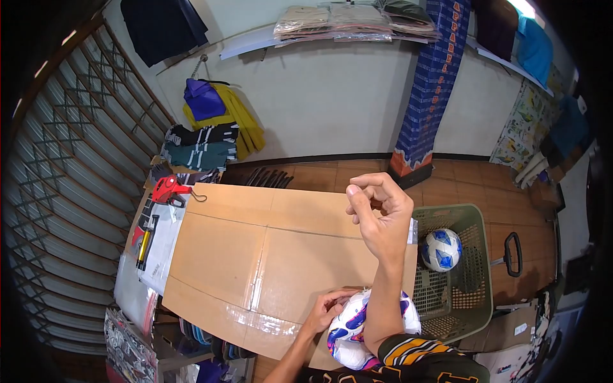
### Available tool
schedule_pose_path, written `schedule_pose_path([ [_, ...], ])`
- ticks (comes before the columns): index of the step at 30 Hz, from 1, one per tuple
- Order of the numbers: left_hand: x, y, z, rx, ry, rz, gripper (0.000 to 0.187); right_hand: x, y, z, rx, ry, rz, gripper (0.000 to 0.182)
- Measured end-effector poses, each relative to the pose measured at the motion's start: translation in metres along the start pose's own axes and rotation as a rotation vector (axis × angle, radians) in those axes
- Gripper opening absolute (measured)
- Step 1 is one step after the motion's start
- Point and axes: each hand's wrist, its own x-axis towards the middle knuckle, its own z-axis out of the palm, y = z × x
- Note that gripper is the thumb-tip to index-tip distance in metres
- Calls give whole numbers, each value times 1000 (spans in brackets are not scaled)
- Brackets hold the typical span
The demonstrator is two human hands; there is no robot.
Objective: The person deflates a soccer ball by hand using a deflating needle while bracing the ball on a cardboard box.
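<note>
At the bottom centre, the left hand [327, 307] cups a light, slick ball [357, 332], best held around its curve, while the right hand [378, 214] is raised with its grip pinched together on nothing I can make out.

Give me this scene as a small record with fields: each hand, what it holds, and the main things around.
left hand: rests on the white, pink and purple ball, low in the view
right hand: raised above the cardboard, fingertips pinched together; what they pinch cannot be told
work surface: flattened cardboard sheet, taped along a seam
right of cardboard: green plastic basket holding a blue and white ball
left edge: red price-label gun and plastic bags
back wall: shelf of folded clothes
</note>
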Motion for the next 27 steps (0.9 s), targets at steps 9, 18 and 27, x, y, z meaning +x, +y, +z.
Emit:
schedule_pose_path([
  [9, 0, 0, -2, -13, -19, 30, 77, 0, 0, 0, 11, 2, -6, 5],
  [18, -1, 1, 0, 15, -2, 19, 87, -1, -1, 0, 11, -4, -5, 5],
  [27, 0, -3, -3, -30, -23, -12, 86, -2, -1, 0, -10, 0, -6, 6],
])
